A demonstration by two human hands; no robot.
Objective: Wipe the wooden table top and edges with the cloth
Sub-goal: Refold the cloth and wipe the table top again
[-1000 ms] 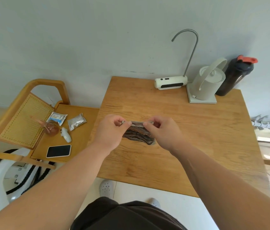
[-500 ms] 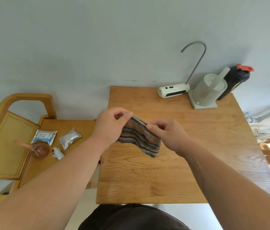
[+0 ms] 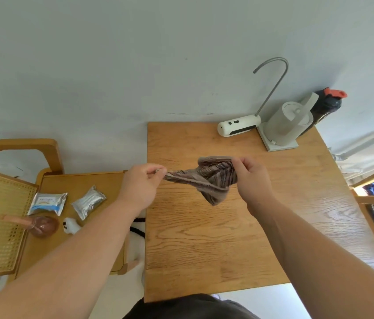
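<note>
Head view, looking down. Striped brown-and-grey cloth [image 3: 206,180] up off the wooden table [image 3: 204,249], drawn out between two hands above the far half of the top, nearer the left edge than the right. Over the table's left edge, left hand [image 3: 140,187], thumb and forefinger closed tight on one thin corner of the cloth, other fingers curled under. Further in, towards the middle of the top, right hand [image 3: 252,178], fingers and thumb clamped on the bunched end, folds gathered against the palm. Between the two a taut strip. Below the bunched end a loose fold, hanging towards the wood. Touching it or not: cannot tell.

At the far right corner of the table, against the wall: white dispenser [image 3: 239,125] with a curved grey spout rising from it, grey kettle [image 3: 289,125] on a pale base just beside, black bottle [image 3: 326,107] with a red lid behind the kettle.

Just beside the table's left edge, a lower wooden stand [image 3: 78,180] with a woven cane panel at its left. On it, side by side near the far edge, blue-and-white foil packet [image 3: 48,202] and plain silver packet [image 3: 88,201]. Nearer, small white figure [image 3: 71,227] and brown round object [image 3: 43,226] with a pinkish handle.

At the table's near edge, dark clothing [image 3: 190,307] along the bottom of the view.
</note>
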